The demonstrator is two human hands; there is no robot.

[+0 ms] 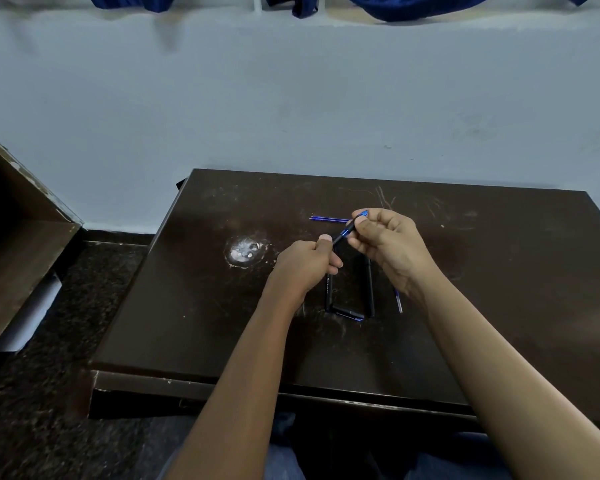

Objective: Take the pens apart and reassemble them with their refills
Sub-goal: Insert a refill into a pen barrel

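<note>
Both hands, left hand [305, 263] and right hand [387, 239], are gripping one black-and-blue pen [343, 233] above a dark table [187, 306].

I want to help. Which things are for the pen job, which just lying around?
Job: black-and-blue plastic pen held by left hand and right hand; thin blue refill; black pen barrels.
Lying about: brown open box; white paper roll.

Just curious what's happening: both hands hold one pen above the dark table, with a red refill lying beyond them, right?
The refill is blue, not red, as the head view shows. The left hand and right hand do hold one pen above the table.
</note>
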